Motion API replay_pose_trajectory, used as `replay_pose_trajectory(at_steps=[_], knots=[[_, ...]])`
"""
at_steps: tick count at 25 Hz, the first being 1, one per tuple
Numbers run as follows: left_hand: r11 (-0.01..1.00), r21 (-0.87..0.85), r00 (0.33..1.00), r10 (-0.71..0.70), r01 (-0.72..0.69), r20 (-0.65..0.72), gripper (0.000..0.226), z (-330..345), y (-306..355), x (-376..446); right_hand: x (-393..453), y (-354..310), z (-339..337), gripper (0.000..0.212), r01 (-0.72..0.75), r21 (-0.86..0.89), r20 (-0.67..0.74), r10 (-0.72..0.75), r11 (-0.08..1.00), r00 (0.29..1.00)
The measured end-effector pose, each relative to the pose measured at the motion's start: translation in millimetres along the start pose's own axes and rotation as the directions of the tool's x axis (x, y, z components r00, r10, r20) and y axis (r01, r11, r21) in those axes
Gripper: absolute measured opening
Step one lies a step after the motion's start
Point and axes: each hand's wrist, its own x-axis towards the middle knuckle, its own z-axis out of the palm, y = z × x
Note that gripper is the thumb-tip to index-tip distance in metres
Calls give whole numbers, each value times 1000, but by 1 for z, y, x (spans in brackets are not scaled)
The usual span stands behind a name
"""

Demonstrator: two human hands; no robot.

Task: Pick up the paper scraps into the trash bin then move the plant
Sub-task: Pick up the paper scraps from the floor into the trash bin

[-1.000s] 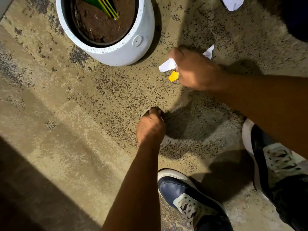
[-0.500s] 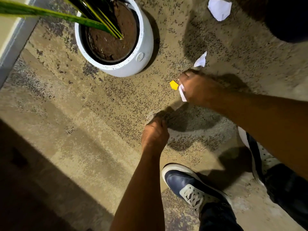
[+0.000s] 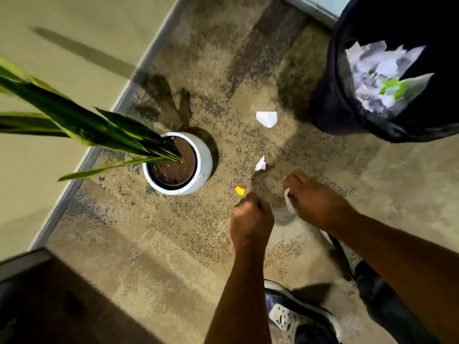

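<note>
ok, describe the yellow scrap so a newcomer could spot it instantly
Start at the white plant pot on the speckled floor. Just to its lower right, between the pot and the left hand, lies the yellow scrap. It is the only yellow piece; the loose scraps nearby are white and lie nearer the bin.

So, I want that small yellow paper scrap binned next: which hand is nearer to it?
Left. The left hand is just below the small yellow paper scrap; the right hand, holding a white scrap, is farther right.

Speckled tan floor (image 3: 154, 249) bordered along the left by a pale wall (image 3: 49, 33) with a grey baseboard (image 3: 74, 180); a dark navy shoe (image 3: 298, 316) with white laces at bottom centre; a dark furniture corner (image 3: 24, 289) at lower left
</note>
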Motion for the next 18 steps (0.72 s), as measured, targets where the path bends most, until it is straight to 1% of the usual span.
replay_pose_trajectory(at_steps=[2, 3, 4, 5, 6, 7, 8, 9, 10, 11, 13, 14, 15, 16, 18], knots=[[994, 40, 993, 106, -104, -58, 31, -13, 31, 11, -11, -1, -30, 26, -26, 44, -77, 29, 999, 997], [993, 23, 991, 119, -118, -66, 27, -21, 49, 18, -14, 0, -48, 25, -29, 78, -115, 38, 997, 993], [995, -28, 994, 90, -92, -68, 24, -33, 71, 25, -16, 1, -65, 24, -18, 104, -156, 35, 994, 987], [995, -86, 998, 50, -53, -36, 21, -44, 93, 32, -18, 2, -83, 24, 12, 122, -218, 15, 992, 976], [992, -126, 999, 21, -24, -25, 20, -54, 114, 38, -20, 3, -99, 21, 40, 141, -310, 6, 989, 951], [988, -153, 999, 4, -9, -38, 18, -63, 134, 43, -22, 5, -115, 17, 58, 180, -422, 25, 982, 906], [983, -181, 999, -9, 0, -50, 15, -69, 152, 47, -24, 9, -131, 15, 44, 243, -523, 92, 969, 848], [974, -227, 998, -14, 0, -60, 11, -75, 168, 49, -25, 14, -144, 16, 13, 312, -590, 183, 950, 787], [960, -280, 998, -13, -3, -56, 13, -80, 184, 50, -25, 20, -154, 16, -27, 371, -628, 272, 928, 729], [948, -316, 999, 17, -30, -43, 19, -83, 198, 52, -26, 27, -167, 18, -57, 415, -658, 342, 908, 671], [953, -294, 994, 98, -78, 52, 25, -86, 224, 57, -26, 43, -188, 20, -68, 478, -698, 426, 876, 576], [958, -270, 988, 126, -96, 95, 24, -86, 236, 59, -27, 51, -197, 21, -58, 501, -711, 449, 864, 542], [960, -262, 984, 134, -99, 121, 21, -86, 247, 62, -28, 59, -203, 22, -40, 521, -718, 463, 853, 520], [958, -274, 983, 127, -88, 130, 18, -85, 257, 63, -31, 65, -208, 24, -19, 534, -719, 466, 845, 515], [945, -326, 986, 81, -29, 146, 15, -83, 274, 67, -37, 74, -211, 31, 7, 533, -701, 436, 846, 564]])
